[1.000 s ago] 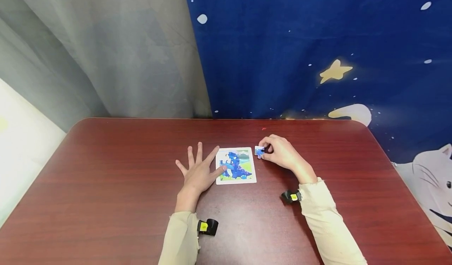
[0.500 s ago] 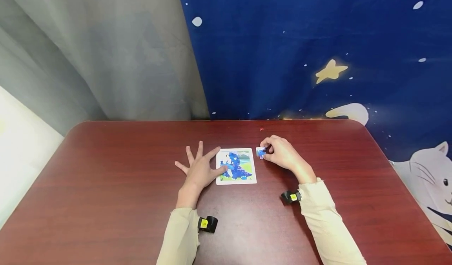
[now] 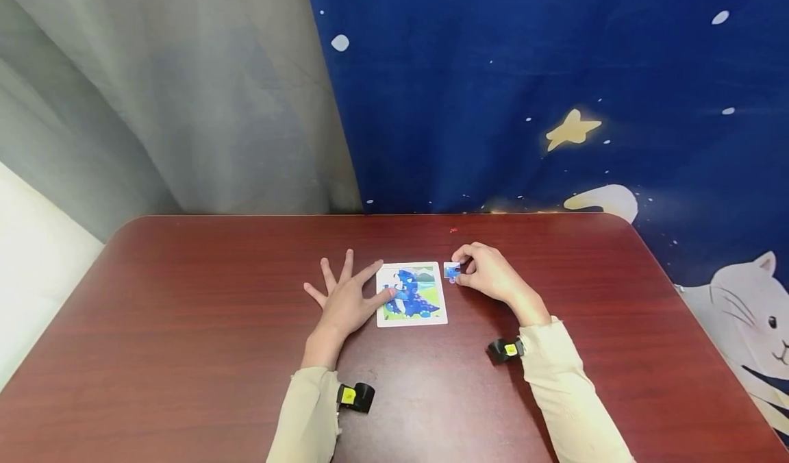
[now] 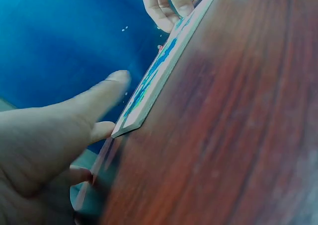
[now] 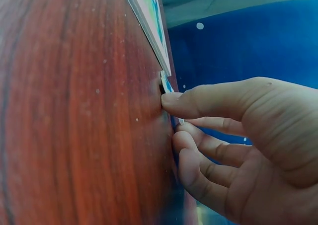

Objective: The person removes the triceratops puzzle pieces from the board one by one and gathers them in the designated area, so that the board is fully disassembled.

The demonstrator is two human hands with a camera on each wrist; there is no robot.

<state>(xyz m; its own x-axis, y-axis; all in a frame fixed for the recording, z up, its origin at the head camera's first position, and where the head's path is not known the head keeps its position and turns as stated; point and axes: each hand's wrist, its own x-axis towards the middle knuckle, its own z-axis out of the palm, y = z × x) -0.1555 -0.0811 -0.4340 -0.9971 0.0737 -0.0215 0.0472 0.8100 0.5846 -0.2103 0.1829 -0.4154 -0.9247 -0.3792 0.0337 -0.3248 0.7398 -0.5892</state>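
A square jigsaw puzzle [image 3: 425, 290] with a white frame and a blue dinosaur picture lies flat on the table. My left hand [image 3: 346, 305] is spread at its left side, fingers straight. In the head view its thumb reaches over the picture and its index fingertip meets the frame's upper left corner. To the right of the frame, my right hand [image 3: 490, 271] pinches a small blue and white puzzle piece [image 3: 451, 271] between thumb and fingers. The right wrist view has that piece [image 5: 166, 82] low at the table, close to the frame's edge [image 5: 149, 31].
The reddish-brown wooden table [image 3: 216, 326] has rounded far corners. A tiny red bit [image 3: 453, 230] lies beyond the right hand. Behind the table hang a grey curtain [image 3: 234, 107] and a blue curtain [image 3: 431, 93] with stars and a cat.
The head view has shifted slightly. Both hands keep nearly the same places, the left spread at the frame and the right pinching the puzzle piece.
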